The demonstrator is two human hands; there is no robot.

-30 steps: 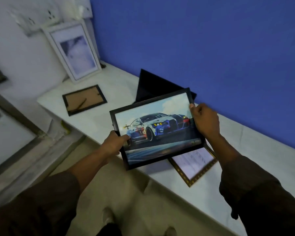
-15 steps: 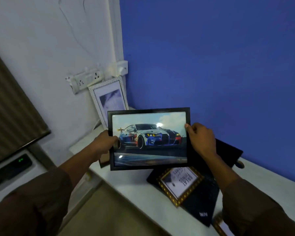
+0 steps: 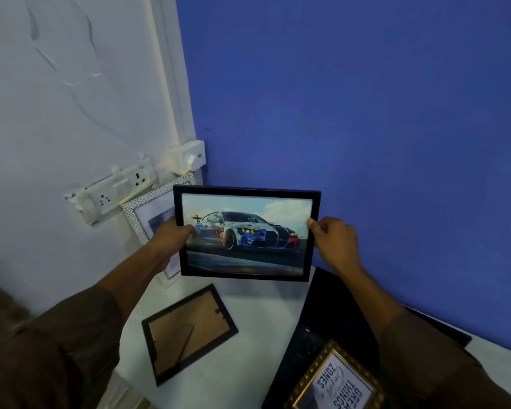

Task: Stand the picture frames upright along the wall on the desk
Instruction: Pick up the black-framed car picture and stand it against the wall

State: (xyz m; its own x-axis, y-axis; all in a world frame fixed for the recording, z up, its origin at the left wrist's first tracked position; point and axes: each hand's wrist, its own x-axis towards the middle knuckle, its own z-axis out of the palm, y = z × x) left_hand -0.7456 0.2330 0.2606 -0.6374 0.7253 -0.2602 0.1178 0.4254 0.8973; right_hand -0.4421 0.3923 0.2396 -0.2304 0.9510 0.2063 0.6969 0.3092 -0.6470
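Left hand (image 3: 171,239) and right hand (image 3: 334,242) clamp the black-framed car picture (image 3: 247,234) above the white counter (image 3: 263,305). Risk: set too steep by the blue wall (image 3: 366,113), it slides flat.

Black car frame (image 3: 246,233), blue-white car print; silver pebbled frame (image 3: 143,214); gold frame (image 3: 335,382); brown-backed black frame (image 3: 189,332); white desk (image 3: 266,314); blue wall (image 3: 366,98).

The white worktop (image 3: 260,317) runs into the corner where a white wall meets a blue one. A black frame (image 3: 189,333) lies on it face down, its brown backing up, beside an open black laptop (image 3: 331,326). A silver-edged frame (image 3: 148,214) stands upright on it against the white wall.
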